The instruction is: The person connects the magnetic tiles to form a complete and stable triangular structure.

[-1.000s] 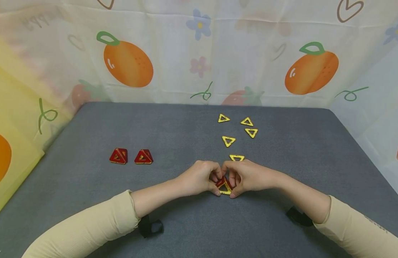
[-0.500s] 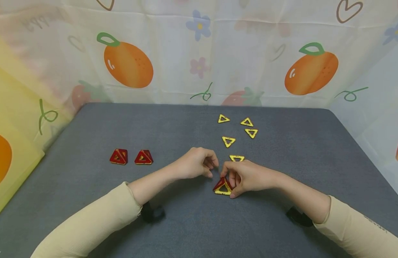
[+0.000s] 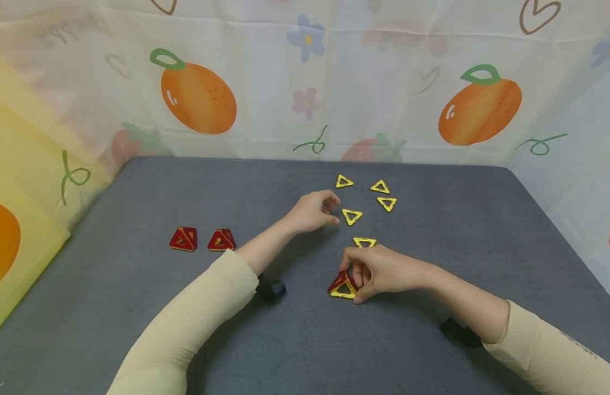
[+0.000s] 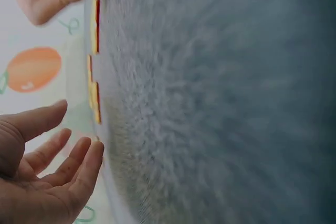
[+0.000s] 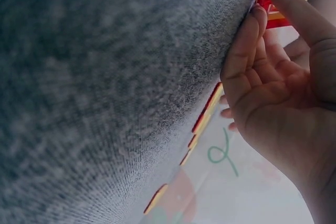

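In the head view my right hand (image 3: 381,271) pinches a small red and yellow pyramid (image 3: 337,283) of hollow triangular tiles, resting on the table. Its red wall (image 5: 274,19) shows between thumb and fingers in the right wrist view. Farther up the table, my left hand (image 3: 312,212) holds nothing, its thumb and fingers spread apart. Just right of its fingertips lies a flat yellow triangular tile (image 3: 351,210). Another yellow tile (image 3: 365,239) lies right behind my right hand. In the left wrist view, the left hand (image 4: 55,177) has loosely bent fingers.
Beyond the left hand lie three more yellow tiles, a left one (image 3: 344,185), a right one (image 3: 380,191) and a nearer one (image 3: 387,199). Two finished-looking red pyramids, one (image 3: 184,239) beside another (image 3: 221,240), stand left on the grey table (image 3: 265,181). A fruit-print curtain (image 3: 265,109) hangs behind.
My left hand has let go of the pyramid and moved up the table, away from me, to beside the yellow tiles. The right hand stays in place on the pyramid.
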{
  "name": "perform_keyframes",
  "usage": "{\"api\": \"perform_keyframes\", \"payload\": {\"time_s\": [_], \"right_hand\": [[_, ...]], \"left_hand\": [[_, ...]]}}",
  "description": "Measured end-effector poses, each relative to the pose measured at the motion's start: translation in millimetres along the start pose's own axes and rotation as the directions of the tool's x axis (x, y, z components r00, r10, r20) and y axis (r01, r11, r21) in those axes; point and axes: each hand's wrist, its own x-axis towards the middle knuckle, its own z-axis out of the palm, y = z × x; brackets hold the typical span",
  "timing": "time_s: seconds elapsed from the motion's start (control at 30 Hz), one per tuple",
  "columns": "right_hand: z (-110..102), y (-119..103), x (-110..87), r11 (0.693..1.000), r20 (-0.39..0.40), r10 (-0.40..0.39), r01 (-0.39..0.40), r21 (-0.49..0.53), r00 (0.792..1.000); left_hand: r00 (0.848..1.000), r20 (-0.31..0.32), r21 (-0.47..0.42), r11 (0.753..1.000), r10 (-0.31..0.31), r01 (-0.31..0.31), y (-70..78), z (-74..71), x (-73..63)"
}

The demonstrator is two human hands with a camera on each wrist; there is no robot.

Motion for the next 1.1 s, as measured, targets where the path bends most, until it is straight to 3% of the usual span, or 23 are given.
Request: {"api": "perform_keyframes", "payload": {"time_s": [0.2,0.37,0.57,0.8,1.1], "right_hand": [[0,0,0.3,1.000,0.001,-0.005,0.005,-0.002,1.000],[-1,0,-0.4,1.000,0.006,-0.002,0.002,-0.004,1.000],[-1,0,-1.0,1.000,0.003,0.002,-0.002,-0.010,1.000],[-1,2,0.2,1.000,0.005,0.000,0.000,-0.008,1.000],[-1,2,0.5,1.000,0.006,0.000,0.000,-0.006,1.000]], "left_hand": [[0.998,0.055,-0.048,0.999,-0.014,0.017,-6.4,2.4,22.3],[0.993,0.114,-0.027,1.000,0.006,-0.003,-8.2,5.3,32.5],[0.990,0.134,0.022,0.999,0.043,-0.046,-4.9,8.3,35.9],[0.993,0.116,0.060,0.998,0.010,-0.017,-4.6,12.7,34.9],[0.997,0.080,0.091,0.996,0.014,-0.021,-4.0,14.9,35.4]]}}
